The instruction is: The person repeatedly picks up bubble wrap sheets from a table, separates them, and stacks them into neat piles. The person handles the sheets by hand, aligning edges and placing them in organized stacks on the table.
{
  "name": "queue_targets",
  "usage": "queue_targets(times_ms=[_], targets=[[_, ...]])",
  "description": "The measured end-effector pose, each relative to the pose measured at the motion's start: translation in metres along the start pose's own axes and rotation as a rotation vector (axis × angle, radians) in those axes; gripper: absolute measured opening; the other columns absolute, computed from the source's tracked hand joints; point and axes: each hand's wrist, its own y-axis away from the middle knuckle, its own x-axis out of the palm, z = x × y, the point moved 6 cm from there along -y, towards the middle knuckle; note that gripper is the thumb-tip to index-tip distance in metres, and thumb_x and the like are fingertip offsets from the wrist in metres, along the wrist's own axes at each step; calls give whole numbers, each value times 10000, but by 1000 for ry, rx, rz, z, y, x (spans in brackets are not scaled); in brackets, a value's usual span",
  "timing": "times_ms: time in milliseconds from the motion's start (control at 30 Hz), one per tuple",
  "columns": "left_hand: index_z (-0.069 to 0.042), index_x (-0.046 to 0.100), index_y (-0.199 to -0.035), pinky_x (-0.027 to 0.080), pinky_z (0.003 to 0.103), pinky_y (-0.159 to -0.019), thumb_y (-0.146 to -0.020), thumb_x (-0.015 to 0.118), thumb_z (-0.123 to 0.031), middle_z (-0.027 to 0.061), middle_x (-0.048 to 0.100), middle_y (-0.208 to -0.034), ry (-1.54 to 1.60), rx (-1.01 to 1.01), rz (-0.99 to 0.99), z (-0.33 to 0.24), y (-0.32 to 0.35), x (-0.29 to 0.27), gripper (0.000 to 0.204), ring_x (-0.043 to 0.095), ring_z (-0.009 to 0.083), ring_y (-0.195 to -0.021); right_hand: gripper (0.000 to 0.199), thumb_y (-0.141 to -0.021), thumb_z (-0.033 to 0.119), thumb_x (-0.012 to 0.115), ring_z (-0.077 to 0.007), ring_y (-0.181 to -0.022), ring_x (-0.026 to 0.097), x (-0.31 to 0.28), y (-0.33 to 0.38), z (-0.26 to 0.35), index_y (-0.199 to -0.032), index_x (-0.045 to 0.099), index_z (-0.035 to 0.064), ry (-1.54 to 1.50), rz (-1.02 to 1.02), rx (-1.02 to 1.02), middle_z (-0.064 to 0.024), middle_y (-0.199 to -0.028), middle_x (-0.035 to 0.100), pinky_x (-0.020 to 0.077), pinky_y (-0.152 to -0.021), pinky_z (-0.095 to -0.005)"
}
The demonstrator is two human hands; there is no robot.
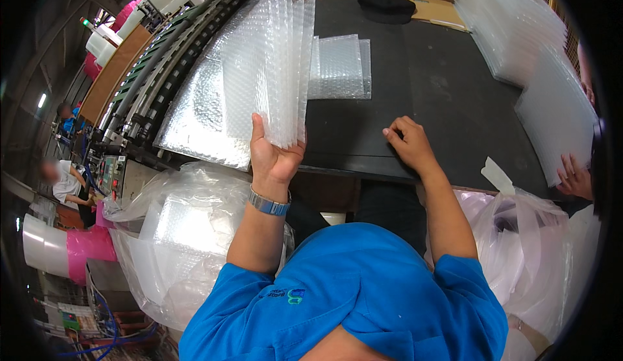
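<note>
- Standing fanned over the left of the black table (448, 108), bubble-wrap sheets (276, 75) fill the left hand (276, 158), palm upturned, thumb straight.
- Right hand (410, 143) curls narrowly over the table's near edge.
- Smaller bubble-wrap pieces (341, 69) lie on the table's left.

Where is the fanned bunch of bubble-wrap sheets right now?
In the head view, left of centre: the bubble-wrap sheets are in the left hand, left of the smaller clear sheets.
</note>
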Motion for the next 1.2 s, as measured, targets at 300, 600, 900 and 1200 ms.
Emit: queue_targets(times_ms=[300,600,900,1200], targets=[[-70,478,-1106,490,366,-773,-854,426,-459,98,559,-1011,53,-80,24,1,-3,-5,466,548,270,-889,239,-780,242,561,-256,-667,475,3,0,-2,-702,522,19,-7,-13,-20,-101,-704,503,378,-657,-356],[-75,473,-1109,479,383,-795,-871,410,-432,99,555,-1036,29,-27,31,8,3,4,434,552,240,-914,323,-807,362,569,-161,-788,522,8,-3,0,-902,556,53,-546,-2,200,-53,-837,553,392,-742,-287],[-50,297,-1264,403,382,-892,-870,481,-344,130,416,-1219,-485,252,88,52,6,-15,525,453,237,-1087,760,-703,253,711,-225,-1075,426,49,-8,80,-1279,246,86,-1549,111,296,-122,-1205,405,343,-914,-401],[-64,263,-1277,326,385,-954,-841,499,-424,131,374,-1266,-1052,296,389,62,-3,-19,612,362,241,-1174,498,-739,106,627,-267,-960,532,-5,-34,13,-1168,402,-10,-1472,-383,281,-143,-1076,515,454,-822,-425]])
